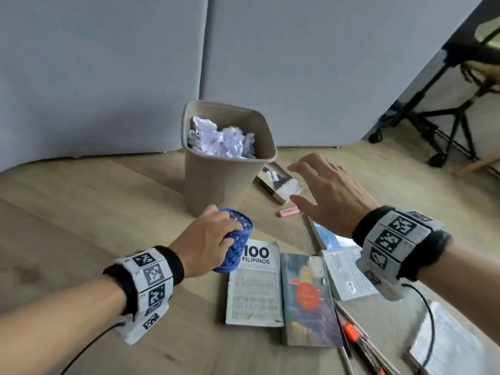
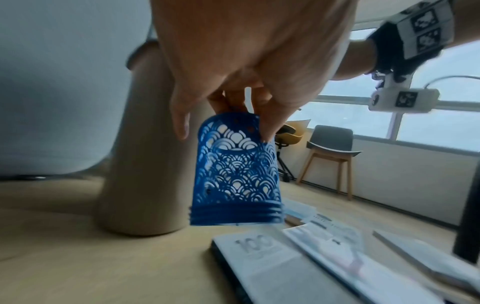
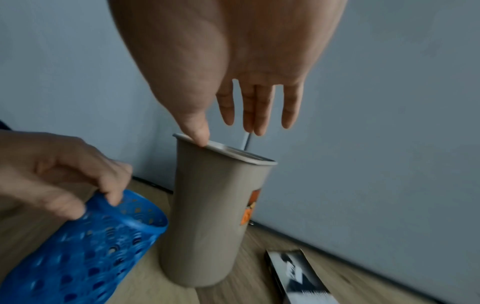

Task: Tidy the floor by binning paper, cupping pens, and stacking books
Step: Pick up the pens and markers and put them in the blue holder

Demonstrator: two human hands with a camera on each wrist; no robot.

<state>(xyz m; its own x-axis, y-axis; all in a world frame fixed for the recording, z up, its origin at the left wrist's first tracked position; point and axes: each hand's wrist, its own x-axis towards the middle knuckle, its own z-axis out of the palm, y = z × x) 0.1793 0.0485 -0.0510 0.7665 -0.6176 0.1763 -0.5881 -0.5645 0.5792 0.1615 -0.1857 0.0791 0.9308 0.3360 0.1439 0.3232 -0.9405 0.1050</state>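
— Left hand (image 1: 208,239) grips the blue cup (image 1: 236,240) at its rim, lifted off the floor by the bin (image 1: 230,185); right hand (image 1: 324,193) hangs spread and empty.

— And the pens?

— Pens (image 1: 359,345) lie near the person, right of the books (image 1: 254,285), long axes running away from the body (roughly toward the bin). Paper (image 1: 221,139) is already binned.

— Which hand is nearer them?

— I'd say the right; it's over the far book (image 1: 281,182), so it must come back.

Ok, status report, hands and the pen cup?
Left hand grips blue cup, lifted off floor. Right hand open, empty, above small book. Pens uncupped; paper binned.
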